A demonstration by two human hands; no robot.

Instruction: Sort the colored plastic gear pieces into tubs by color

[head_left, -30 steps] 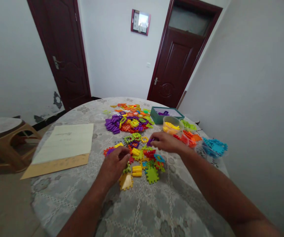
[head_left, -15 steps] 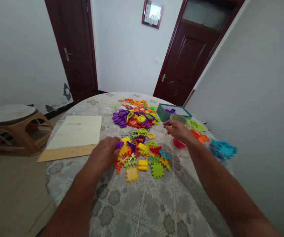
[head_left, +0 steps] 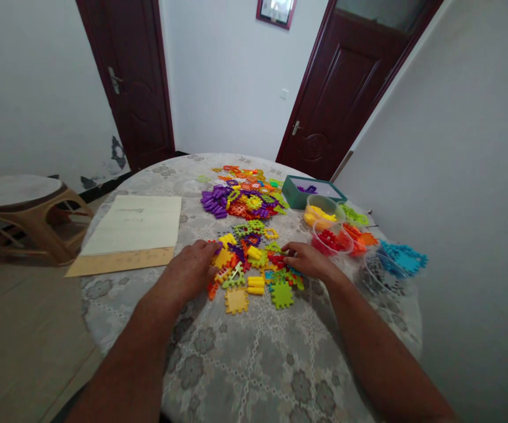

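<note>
A nearer pile of mixed plastic building pieces lies on the table between my two hands. My left hand (head_left: 193, 268) rests against its left edge, thumb and fingers apart, beside an orange-yellow piece (head_left: 222, 259) and purple ones. On the right edge, my right hand (head_left: 307, 259) reaches in with its fingers apart, at red pieces (head_left: 276, 260); nothing shows held in it. Nearest me in the pile are a pale yellow square piece (head_left: 236, 300), yellow tubes (head_left: 255, 286) and a green square piece (head_left: 281, 295).
Behind is a larger mixed pile (head_left: 254, 202) with purple tubes (head_left: 214, 202). To the right stand a green box (head_left: 293, 194) and clear tubs of yellow (head_left: 321, 215), red (head_left: 331, 239) and grey pieces (head_left: 380, 273). Blue pieces (head_left: 406, 258) sit beyond. A paper sheet (head_left: 133, 226) lies left.
My right hand has come back from above the tubs to the right edge of the nearer pile. My left hand stays at the pile's left edge. The view has tilted slightly downward.
</note>
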